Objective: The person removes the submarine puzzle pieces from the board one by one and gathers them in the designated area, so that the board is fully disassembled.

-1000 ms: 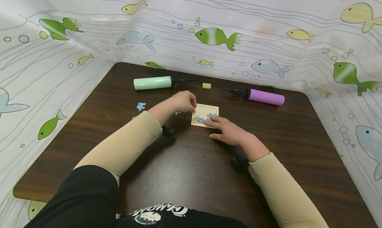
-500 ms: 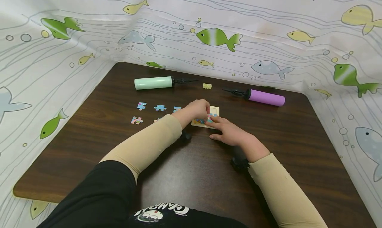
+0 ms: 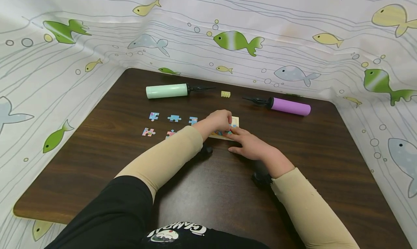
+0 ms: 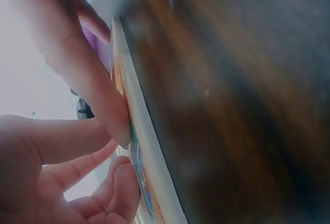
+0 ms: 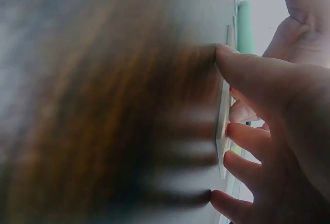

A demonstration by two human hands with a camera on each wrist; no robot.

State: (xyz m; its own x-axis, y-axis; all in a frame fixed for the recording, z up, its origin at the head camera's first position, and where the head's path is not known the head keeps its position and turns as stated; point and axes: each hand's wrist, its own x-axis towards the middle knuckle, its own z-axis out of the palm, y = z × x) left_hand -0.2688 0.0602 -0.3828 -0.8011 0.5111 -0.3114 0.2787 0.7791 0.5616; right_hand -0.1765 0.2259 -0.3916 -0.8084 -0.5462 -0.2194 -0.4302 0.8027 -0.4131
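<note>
My left hand (image 3: 220,119) is over the small wooden puzzle tray (image 3: 235,119), fingers curled and fingertips together, apparently pinching a jigsaw puzzle piece that they mostly cover. Flat on the tray's right side and front edge rest the spread fingers of my right hand (image 3: 247,143); its thumb lies on the table. In the left wrist view, fingertips meet on the tray (image 4: 149,123), where coloured pieces show. Loose puzzle pieces lie in two rows to the left, among them a blue one (image 3: 174,118) and a pink one (image 3: 148,132).
A mint-green hand pump (image 3: 167,91) and a purple hand pump (image 3: 290,106) lie at the back of the dark wooden table (image 3: 208,202). Between them is a small yellow block (image 3: 225,94). A fish-printed curtain (image 3: 195,42) stands behind and at both sides.
My left hand has moved right, from the tray's left edge to over its middle, uncovering loose pieces on the left. My right hand has stayed in place.
</note>
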